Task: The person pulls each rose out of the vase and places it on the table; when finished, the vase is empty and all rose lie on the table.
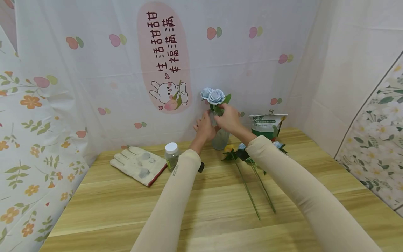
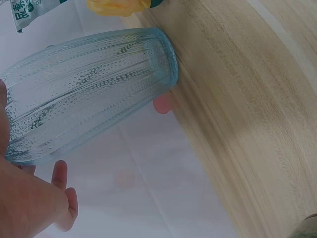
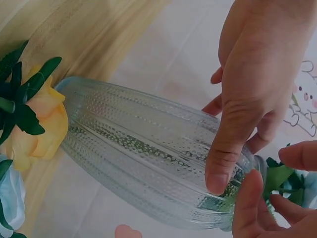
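A clear ribbed glass vase (image 1: 220, 139) stands upright near the table's back edge. Two light-blue roses (image 1: 216, 96) with green leaves rise from its mouth. My left hand (image 1: 206, 127) grips the vase by its upper part, its thumb across the glass in the right wrist view. Around the rim and leaves is my right hand (image 1: 229, 118), fingertips spread with gaps between them; the thumb (image 3: 247, 201) overlaps the rim. On the table, near the vase's base, lie a yellow rose (image 1: 229, 148) and other blue roses (image 1: 241, 146), partly covered by the right sleeve.
A white work glove (image 1: 140, 164) lies at the left, beside a jar with a white lid (image 1: 171, 148). Behind the right forearm stands a green-and-white pouch (image 1: 266, 125) with a clip. Long stems (image 1: 247, 189) stretch toward the front. A printed curtain (image 1: 252, 63) hangs behind the table.
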A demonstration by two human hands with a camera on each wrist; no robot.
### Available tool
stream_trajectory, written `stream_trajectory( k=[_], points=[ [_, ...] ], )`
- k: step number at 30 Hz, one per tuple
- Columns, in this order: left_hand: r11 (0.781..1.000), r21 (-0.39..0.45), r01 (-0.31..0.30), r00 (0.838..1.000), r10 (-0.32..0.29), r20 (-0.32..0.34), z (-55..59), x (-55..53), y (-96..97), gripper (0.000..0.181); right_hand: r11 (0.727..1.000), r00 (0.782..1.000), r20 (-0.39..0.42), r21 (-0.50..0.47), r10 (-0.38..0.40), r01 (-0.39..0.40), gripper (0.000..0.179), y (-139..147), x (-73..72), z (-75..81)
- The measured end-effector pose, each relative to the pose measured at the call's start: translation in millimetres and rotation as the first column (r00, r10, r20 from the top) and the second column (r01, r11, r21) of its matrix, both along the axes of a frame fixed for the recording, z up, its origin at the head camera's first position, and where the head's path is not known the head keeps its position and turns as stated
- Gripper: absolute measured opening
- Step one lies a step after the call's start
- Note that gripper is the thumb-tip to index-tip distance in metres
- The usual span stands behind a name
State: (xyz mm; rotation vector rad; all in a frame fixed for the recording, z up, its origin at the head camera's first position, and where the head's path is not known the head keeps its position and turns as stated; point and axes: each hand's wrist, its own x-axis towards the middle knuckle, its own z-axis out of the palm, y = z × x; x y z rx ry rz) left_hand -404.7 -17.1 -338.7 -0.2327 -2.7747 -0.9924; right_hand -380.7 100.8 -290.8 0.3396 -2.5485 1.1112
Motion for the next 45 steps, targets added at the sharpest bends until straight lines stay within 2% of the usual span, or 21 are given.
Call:
stream_trajectory(
  k=[7, 16, 20, 30, 39, 45],
  points=[
    [1.000, -0.025, -0.006, 1.000, 0.006, 0.001, -0.8, -0.8, 0.4, 0.082, 1.000, 1.000, -0.012, -0.008, -0.018, 0.018, 0.034, -1, -4.2, 3.3],
    [1.000, -0.029, -0.012, 1.000, 0.012, -0.002, -0.6, -2.3, 0.8, 0.084, 0.998, 1.000, 0.005, 0.059, -0.023, 0.022, 0.032, -1, -6.8, 4.9],
    [1.000, -0.024, -0.007, 1.000, 0.007, 0.004, 0.1, -0.7, 1.4, 0.086, 0.998, 0.999, 0.005, 0.057, -0.034, 0.033, 0.030, 0, -9.4, 3.4],
    [1.000, 0.003, 0.009, 1.000, -0.009, -0.019, -2.5, 0.7, 0.3, 0.091, 0.992, 0.998, -0.058, -0.122, -0.035, 0.027, 0.041, 7, -14.3, -5.0],
    [0.999, 0.029, 0.014, 1.000, -0.013, -0.025, -4.1, 1.4, -0.6, 0.091, 0.979, 0.993, -0.102, -0.201, -0.059, 0.037, 0.042, 8, -13.4, -8.7],
    [1.000, 0.014, 0.006, 1.000, -0.005, -0.029, -2.1, 2.8, -0.5, 0.092, 0.964, 0.981, -0.162, -0.260, -0.104, 0.059, 0.039, 8, -12.5, -9.8]
  ],
)
